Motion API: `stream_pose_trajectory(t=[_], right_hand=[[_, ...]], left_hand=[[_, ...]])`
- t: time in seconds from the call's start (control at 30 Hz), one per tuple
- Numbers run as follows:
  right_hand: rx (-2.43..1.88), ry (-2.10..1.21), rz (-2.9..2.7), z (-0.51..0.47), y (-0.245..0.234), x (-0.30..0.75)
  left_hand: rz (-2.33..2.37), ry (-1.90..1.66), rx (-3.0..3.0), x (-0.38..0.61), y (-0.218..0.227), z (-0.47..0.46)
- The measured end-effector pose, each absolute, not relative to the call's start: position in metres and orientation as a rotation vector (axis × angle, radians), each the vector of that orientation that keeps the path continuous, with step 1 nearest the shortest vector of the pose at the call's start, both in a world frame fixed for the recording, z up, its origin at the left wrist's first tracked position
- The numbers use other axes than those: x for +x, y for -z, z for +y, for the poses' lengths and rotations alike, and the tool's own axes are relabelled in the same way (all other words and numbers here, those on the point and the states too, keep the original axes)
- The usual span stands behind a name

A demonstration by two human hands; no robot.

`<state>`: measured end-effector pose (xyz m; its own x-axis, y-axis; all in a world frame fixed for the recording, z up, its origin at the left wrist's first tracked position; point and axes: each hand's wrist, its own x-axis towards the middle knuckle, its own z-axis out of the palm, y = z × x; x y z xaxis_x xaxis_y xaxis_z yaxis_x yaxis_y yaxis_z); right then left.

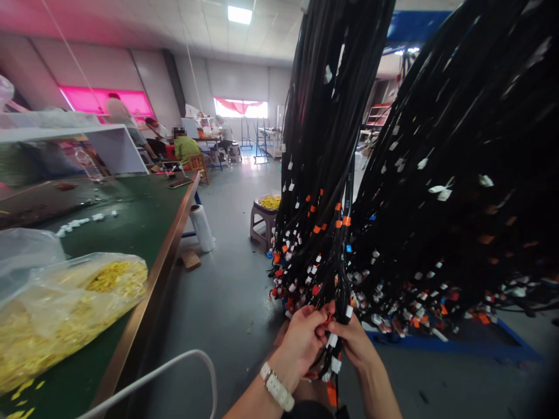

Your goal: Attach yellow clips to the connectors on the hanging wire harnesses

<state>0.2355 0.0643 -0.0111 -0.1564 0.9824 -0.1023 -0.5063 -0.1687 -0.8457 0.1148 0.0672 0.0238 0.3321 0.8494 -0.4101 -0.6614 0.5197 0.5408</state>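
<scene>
The left hand (303,336) pinches a red piece (329,319), the right hand (357,342) clasps a wire harness (343,285) which, crowded by hanging black cables (334,128), could snag and slip

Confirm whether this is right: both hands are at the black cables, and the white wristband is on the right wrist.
Not quite: the head view shows the white wristband on the wrist of the left hand; the rest stands.
</scene>
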Motion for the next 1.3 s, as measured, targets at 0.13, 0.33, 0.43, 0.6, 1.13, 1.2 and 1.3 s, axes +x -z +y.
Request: stream_pose_trajectory(t=[0.13, 0.33, 0.43, 0.6, 1.13, 1.2, 1.3], right_hand=[[-0.832, -1.606, -0.807, 0.064, 0.010, 0.235], [-0.861, -1.592, -0.778, 0.062, 0.002, 0.231], [-0.875, -1.580, -0.766, 0.062, 0.002, 0.230], [-0.845, -1.597, -0.761, 0.064, 0.006, 0.230], [-0.936, -1.556, -0.735, 0.062, -0.001, 0.227], [-0.948, -1.561, -0.721, 0.061, -0.003, 0.226], [-0.949, -1.580, -0.714, 0.061, -0.004, 0.226]], left_hand=[[0.708, -1.003, 0.319, 0.115, -0.022, 0.067], [0.676, -0.990, 0.298, 0.113, -0.013, 0.067], [0.669, -0.983, 0.299, 0.110, -0.011, 0.067], [0.689, -0.991, 0.289, 0.110, -0.011, 0.068], [0.589, -0.895, 0.039, 0.102, -0.008, 0.068], [0.561, -0.898, 0.012, 0.102, -0.009, 0.068], [0.535, -0.908, -0.006, 0.101, -0.012, 0.066]])
